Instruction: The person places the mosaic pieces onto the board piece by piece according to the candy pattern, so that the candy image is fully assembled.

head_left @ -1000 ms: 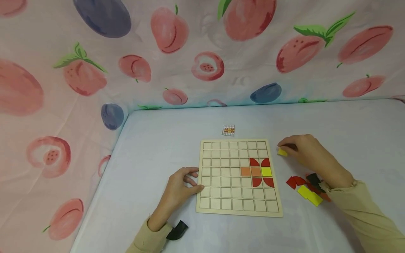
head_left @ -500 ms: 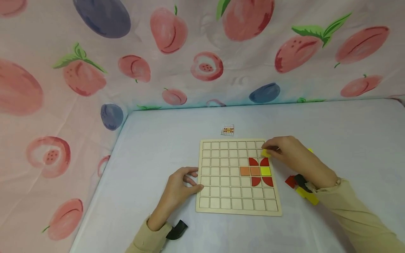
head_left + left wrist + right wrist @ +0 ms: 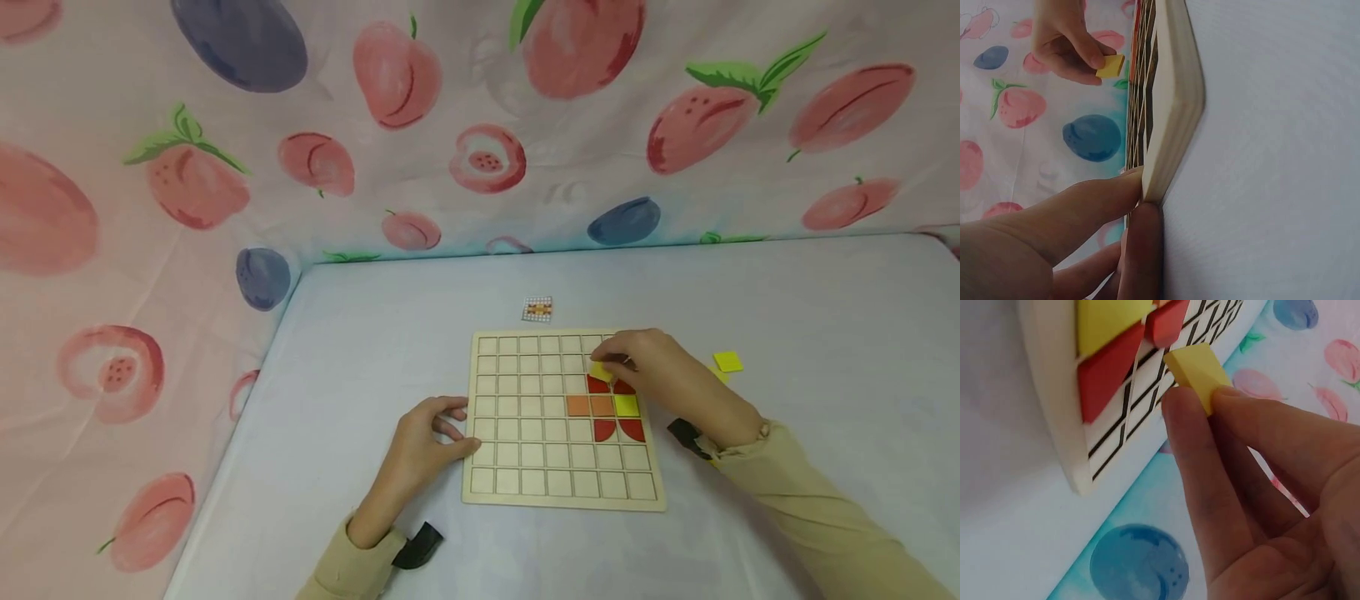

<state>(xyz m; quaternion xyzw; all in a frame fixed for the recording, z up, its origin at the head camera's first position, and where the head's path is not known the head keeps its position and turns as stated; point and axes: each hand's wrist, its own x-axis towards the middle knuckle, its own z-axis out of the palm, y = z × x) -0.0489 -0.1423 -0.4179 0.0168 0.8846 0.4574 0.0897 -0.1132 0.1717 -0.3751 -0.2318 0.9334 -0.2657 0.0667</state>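
Square-celled wooden grid board point(image 3: 517, 479) on a pale-covered table point(image 3: 337, 350), with a person's two hands at work. The left hand point(image 3: 423, 437) lies at the board's left edge; its fingers are relaxed and parted, the thumb and fingertips touching that edge. The right hand point(image 3: 654, 360) pinches a yellow square tile point(image 3: 601, 372) between thumb and fingers. The tile is tilted and raised above the board, toward its far right corner; the left wrist view shows it apart from the board's surface.

Set in the board's middle row, at its right end, are two orange squares point(image 3: 590, 406) side by side and, in the rightmost column, a yellow square point(image 3: 626, 406). Two red quarter-round pieces point(image 3: 632, 430) occupy the row just nearer the person; two further red pieces point(image 3: 597, 384) sit in the row just beyond, partly covered by the right hand.

Just past the board's far edge lies a small card point(image 3: 537, 309) printed with a coloured grid pattern. To the right of the board lies a loose yellow tile point(image 3: 727, 362), with another yellow piece point(image 3: 718, 374) beside it, partly hidden by the right arm. A fruit-printed cloth point(image 3: 420, 167) rises behind the board and to its left.
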